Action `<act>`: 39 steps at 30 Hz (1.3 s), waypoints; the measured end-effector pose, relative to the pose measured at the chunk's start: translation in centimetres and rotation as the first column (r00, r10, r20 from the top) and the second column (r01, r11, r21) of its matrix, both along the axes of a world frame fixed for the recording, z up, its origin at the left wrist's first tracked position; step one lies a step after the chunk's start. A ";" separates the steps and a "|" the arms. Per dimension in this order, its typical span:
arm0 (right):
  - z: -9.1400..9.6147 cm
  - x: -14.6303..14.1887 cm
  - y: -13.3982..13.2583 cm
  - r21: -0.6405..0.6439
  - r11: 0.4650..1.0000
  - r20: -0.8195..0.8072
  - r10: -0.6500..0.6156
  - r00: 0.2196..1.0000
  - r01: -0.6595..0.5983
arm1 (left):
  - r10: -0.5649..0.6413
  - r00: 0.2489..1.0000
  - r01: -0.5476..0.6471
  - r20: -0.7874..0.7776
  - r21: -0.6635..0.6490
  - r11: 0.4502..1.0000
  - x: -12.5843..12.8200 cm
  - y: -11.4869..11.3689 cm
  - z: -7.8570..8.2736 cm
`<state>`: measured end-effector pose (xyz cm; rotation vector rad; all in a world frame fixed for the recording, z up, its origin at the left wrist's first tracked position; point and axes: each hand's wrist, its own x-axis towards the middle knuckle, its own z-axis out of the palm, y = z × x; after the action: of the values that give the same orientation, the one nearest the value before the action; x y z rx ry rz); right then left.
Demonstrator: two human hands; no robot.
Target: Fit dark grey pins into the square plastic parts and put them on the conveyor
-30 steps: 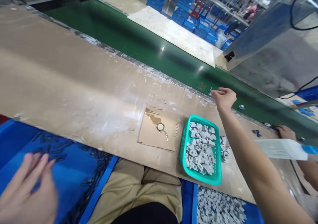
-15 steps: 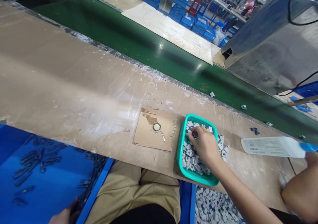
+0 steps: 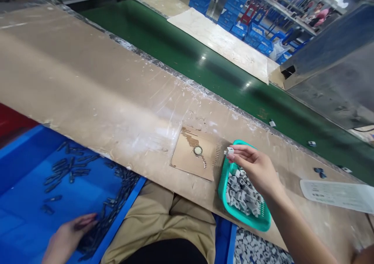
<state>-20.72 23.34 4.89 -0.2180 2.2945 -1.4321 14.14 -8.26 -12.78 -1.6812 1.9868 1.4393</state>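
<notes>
Pinching noted: grey part (image 3: 230,151) held by right hand (image 3: 257,169) over teal basket (image 3: 221,186) rim; left hand (image 3: 66,236) seemingly touching dark pieces (image 3: 113,207), grip unclear

- left hand (image 3: 68,232): blurred among dark parts (image 3: 73,166); grip unreadable.
- small white piece (image 3: 230,151), pinched by right hand (image 3: 257,170): too small to identify.
- teal basket (image 3: 222,180): part hidden under right hand.
- white bottle (image 3: 336,194): cut by right edge, label illegible.

Teal basket (image 3: 223,180), grey-white parts (image 3: 242,194), blue bin (image 3: 26,201), green belt (image 3: 187,61).
</notes>
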 end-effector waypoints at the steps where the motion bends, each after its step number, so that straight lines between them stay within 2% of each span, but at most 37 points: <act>1: -0.2 0.1 -0.7 0.051 0.998 -0.079 0.051 0.996 -0.047 | 0.063 0.998 -0.063 0.002 0.049 0.997 -0.7 -0.1 1.1; 2: -0.5 0.2 -1.4 0.118 0.988 -0.166 0.118 0.979 -0.100 | 0.161 0.986 -0.156 -0.036 0.119 0.981 -1.4 -0.1 2.2; 3: -0.8 0.4 -2.1 0.194 0.969 -0.251 0.199 0.947 -0.152 | 0.284 0.954 -0.259 -0.095 0.215 0.942 -2.0 0.0 3.1; 4: -1.1 0.5 -2.7 0.270 0.942 -0.325 0.285 0.902 -0.201 | 0.411 0.899 -0.349 -0.154 0.317 0.882 -2.6 0.3 3.9; 6: -1.7 0.6 -3.8 0.398 0.878 -0.420 0.433 0.798 -0.267 | 0.596 0.775 -0.444 -0.209 0.492 0.749 -3.6 1.3 5.0; 9: -2.6 0.6 -5.0 0.484 0.821 -0.470 0.536 0.701 -0.303 | 0.728 0.665 -0.494 -0.167 0.633 0.596 -4.9 3.5 5.8; 12: -3.2 0.4 -5.7 0.508 0.799 -0.475 0.571 0.669 -0.322 | 0.812 0.579 -0.506 -0.075 0.747 0.430 -6.1 5.8 6.6; 13: -3.3 0.4 -5.8 0.510 0.796 -0.470 0.575 0.670 -0.326 | 0.826 0.562 -0.500 -0.053 0.773 0.390 -6.4 6.5 6.9; 15: -3.0 0.4 -6.0 0.504 0.804 -0.446 0.555 0.702 -0.316 | 0.832 0.555 -0.486 -0.029 0.800 0.352 -7.2 7.5 7.9; 17: -2.4 0.6 -6.0 0.451 0.844 -0.385 0.477 0.790 -0.289 | 0.820 0.571 -0.467 -0.043 0.804 0.368 -8.1 8.1 9.2; 20: -0.9 1.1 -5.8 0.224 0.945 -0.147 0.273 0.951 -0.237 | 0.795 0.595 -0.377 -0.115 0.834 0.403 -10.0 8.7 11.0; 23: 0.4 2.4 -5.8 -0.011 0.981 0.126 0.192 0.973 -0.192 | 0.790 0.565 -0.191 -0.237 0.894 0.404 -12.6 9.4 12.5; 25: 1.1 3.7 -5.7 -0.104 0.977 0.195 0.206 0.959 -0.189 | 0.783 0.536 -0.063 -0.315 0.910 0.409 -14.6 10.1 13.1; 28: 2.0 5.8 -5.7 -0.154 0.970 0.132 0.208 0.969 -0.188 | 0.744 0.524 0.052 -0.416 0.887 0.459 -17.0 11.5 13.9; 31: 2.6 7.3 -5.6 -0.131 0.971 0.001 0.200 0.980 -0.198 | 0.688 0.528 0.084 -0.498 0.836 0.542 -18.3 12.6 14.4; 39: 3.1 8.0 -6.0 -0.076 0.956 -0.077 0.277 0.958 -0.283 | 0.521 0.565 0.124 -0.640 0.689 0.714 -18.5 13.1 15.1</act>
<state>-12.70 17.33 8.00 -0.6008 2.1488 -1.3948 -4.37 4.84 2.33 -0.9680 1.1150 2.9748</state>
